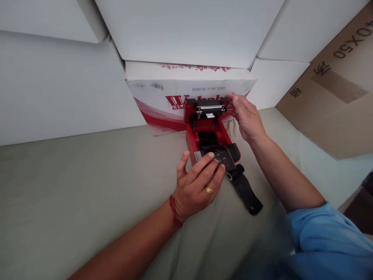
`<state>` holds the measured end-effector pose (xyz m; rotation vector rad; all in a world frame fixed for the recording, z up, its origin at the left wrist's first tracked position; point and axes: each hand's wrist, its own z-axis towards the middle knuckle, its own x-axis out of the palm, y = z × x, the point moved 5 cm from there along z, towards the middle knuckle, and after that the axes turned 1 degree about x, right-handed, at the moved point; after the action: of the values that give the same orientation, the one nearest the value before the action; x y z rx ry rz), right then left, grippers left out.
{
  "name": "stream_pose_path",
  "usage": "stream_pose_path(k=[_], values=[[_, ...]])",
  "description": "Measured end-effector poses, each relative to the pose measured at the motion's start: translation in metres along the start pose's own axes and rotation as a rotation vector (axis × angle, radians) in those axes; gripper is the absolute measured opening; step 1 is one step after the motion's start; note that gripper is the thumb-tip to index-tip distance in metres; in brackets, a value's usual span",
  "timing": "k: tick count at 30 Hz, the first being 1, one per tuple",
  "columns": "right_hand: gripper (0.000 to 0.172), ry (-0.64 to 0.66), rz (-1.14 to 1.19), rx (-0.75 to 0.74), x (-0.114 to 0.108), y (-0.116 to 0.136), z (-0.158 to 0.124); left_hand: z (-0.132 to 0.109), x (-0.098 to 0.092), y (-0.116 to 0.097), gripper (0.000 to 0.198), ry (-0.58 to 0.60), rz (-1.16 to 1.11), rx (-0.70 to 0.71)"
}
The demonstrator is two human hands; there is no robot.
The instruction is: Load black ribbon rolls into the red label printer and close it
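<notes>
A small red machine with a black top part and a black base plate lies on a pale cloth-covered surface. My left hand rests on its near end, fingers spread flat on the black plate, a gold ring on one finger. My right hand is at the machine's far right corner, fingers pinched together at the black top part; what they hold is hidden. A black roll with a black strip lies beside my left hand.
A white and red printed box stands right behind the machine. White boxes are stacked at the back and left. A brown cardboard box leans at the right.
</notes>
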<state>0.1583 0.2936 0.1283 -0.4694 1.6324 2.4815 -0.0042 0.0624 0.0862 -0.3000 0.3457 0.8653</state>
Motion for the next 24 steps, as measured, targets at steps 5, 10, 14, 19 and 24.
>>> stream_pose_path(k=[5,10,14,19,24], values=[[0.090,0.139,-0.020,0.013,0.020,0.010,-0.003,-0.002,-0.001,0.001,0.027,-0.013,0.001,-0.004],[0.076,0.109,-0.021,-0.070,0.008,0.030,-0.032,-0.001,-0.002,0.001,0.027,-0.003,0.012,-0.007],[0.053,0.144,-0.034,-0.214,-0.007,0.043,-0.061,0.000,-0.003,0.001,0.027,0.007,0.003,-0.009],[0.047,0.261,-0.201,-0.341,-0.014,0.048,-0.091,0.000,-0.003,0.001,0.030,0.012,0.008,-0.024],[0.044,0.315,-0.403,-0.418,-0.008,0.043,-0.111,0.000,-0.005,0.004,0.039,0.056,-0.010,-0.030]])
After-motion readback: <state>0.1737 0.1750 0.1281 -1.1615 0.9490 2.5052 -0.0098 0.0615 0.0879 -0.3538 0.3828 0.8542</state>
